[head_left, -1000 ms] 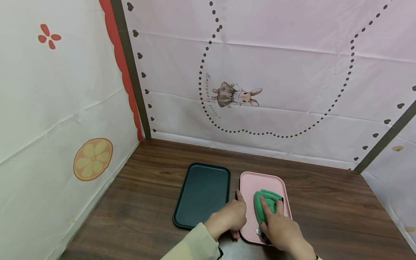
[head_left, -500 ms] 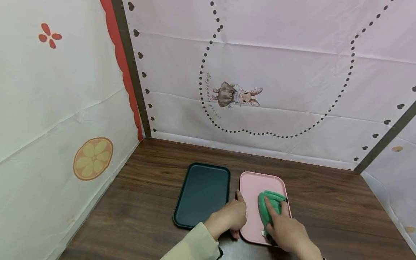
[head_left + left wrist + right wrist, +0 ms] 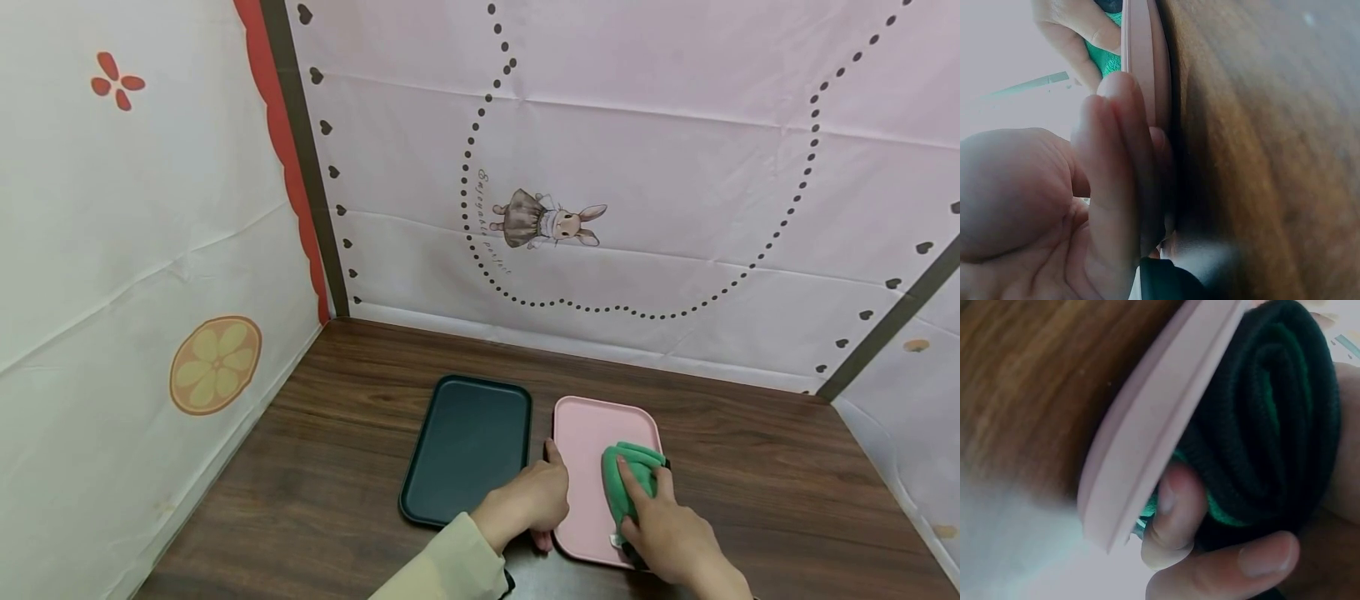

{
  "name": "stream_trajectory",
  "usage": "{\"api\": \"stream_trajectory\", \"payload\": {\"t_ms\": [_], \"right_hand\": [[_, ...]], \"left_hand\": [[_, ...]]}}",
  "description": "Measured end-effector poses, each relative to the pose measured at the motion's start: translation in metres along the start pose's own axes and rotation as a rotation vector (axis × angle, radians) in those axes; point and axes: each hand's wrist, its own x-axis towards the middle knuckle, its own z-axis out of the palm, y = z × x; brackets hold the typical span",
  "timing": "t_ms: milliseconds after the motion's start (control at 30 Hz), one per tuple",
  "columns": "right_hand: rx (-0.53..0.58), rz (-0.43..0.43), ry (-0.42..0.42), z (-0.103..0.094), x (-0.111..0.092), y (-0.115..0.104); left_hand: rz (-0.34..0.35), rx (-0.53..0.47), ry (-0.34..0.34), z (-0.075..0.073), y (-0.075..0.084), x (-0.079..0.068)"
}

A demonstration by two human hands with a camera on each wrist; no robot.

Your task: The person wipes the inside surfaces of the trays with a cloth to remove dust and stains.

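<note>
On the wooden table lies a pink tray [image 3: 588,417]. A folded green cloth [image 3: 628,475] with a dark edge and a small white tag is on its right side. My right hand [image 3: 672,537] grips the cloth from above, fingers spread over it. In the right wrist view, the cloth's rolled dark edge [image 3: 1260,425] shows at the tray's rim [image 3: 1154,425], with fingertips curled at its end. At the tray's left side is my left hand [image 3: 534,497]. Its straight fingers [image 3: 1124,144] touch the pink rim [image 3: 1141,56] in the left wrist view.
A dark green tray [image 3: 468,450] lies left of the pink one, close to my left hand. White printed sheets [image 3: 637,192] wall off the table [image 3: 330,467] at the back and both sides.
My right hand has slid the green cloth rightward across the pink tray, to its right rim. The left hand and both trays have stayed where they were.
</note>
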Motion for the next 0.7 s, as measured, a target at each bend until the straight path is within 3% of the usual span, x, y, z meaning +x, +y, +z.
{"api": "stream_trajectory", "payload": {"t_ms": [700], "right_hand": [[-0.020, -0.033, -0.029, -0.0095, 0.0070, -0.0007]], "left_hand": [[0.001, 0.022, -0.023, -0.0015, -0.0007, 0.0008]]}}
